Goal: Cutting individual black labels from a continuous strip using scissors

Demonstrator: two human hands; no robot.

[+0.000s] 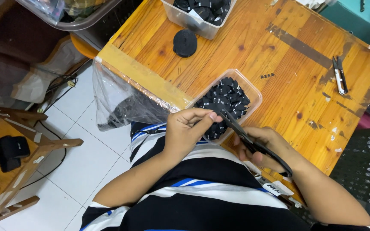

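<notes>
Right hand [265,147] grips black scissors [253,143]; left hand [188,128] pinches label over clear tub [253,92].

Striped shirt [202,179] — black, white, blue

The left hand [187,130] is bent at the wrist, thumb and fingertips pinched together in a tight grip. Just beside that grip, the right hand [264,147] is curled closed, its forearm angled outward.
</notes>
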